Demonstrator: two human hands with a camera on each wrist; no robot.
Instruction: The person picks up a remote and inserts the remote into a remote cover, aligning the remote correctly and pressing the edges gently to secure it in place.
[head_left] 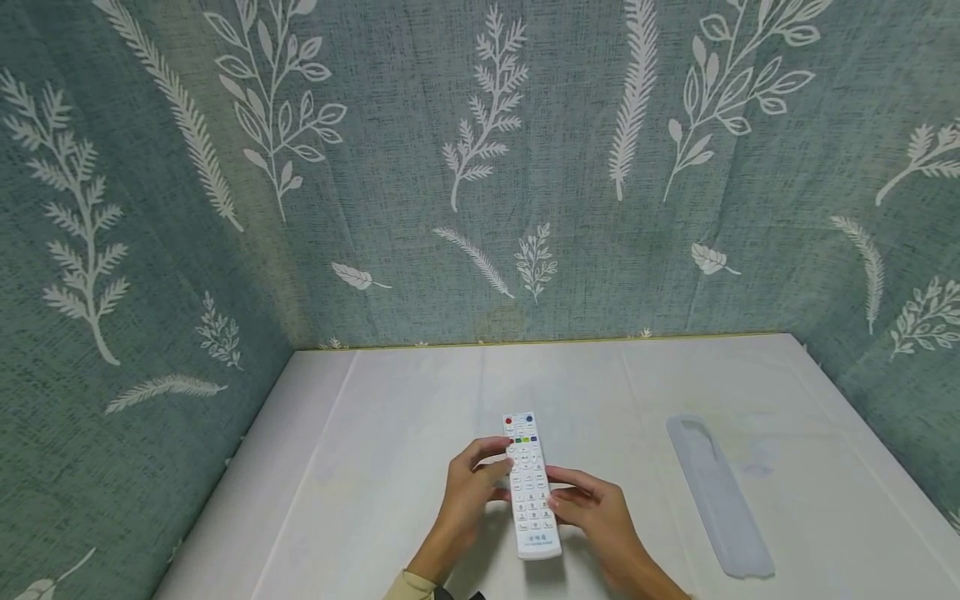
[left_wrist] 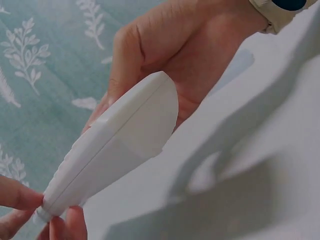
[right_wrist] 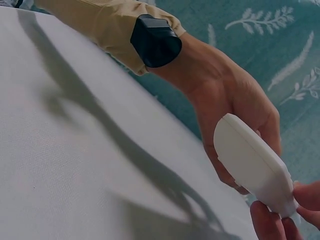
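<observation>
A white remote control [head_left: 534, 546] is held between both hands, its button face turned up in the head view. My left hand [head_left: 467, 492] grips its left edge around the upper middle, with fingertips near the coloured buttons. Lower on the opposite edge, my right hand [head_left: 597, 515] pinches it between thumb and fingers. Both wrist views show the smooth side and underside of the remote control [left_wrist: 117, 142], raised over the table with shadows below. To the right lies a translucent, long remote cover [head_left: 718, 492], apart from both hands.
The white table [head_left: 360, 467] runs back to a green leaf-patterned cloth [head_left: 405, 167], which also hangs at both sides. A beige sleeve [right_wrist: 100, 25] and a dark wrist-worn device [right_wrist: 156, 42] are on the left arm.
</observation>
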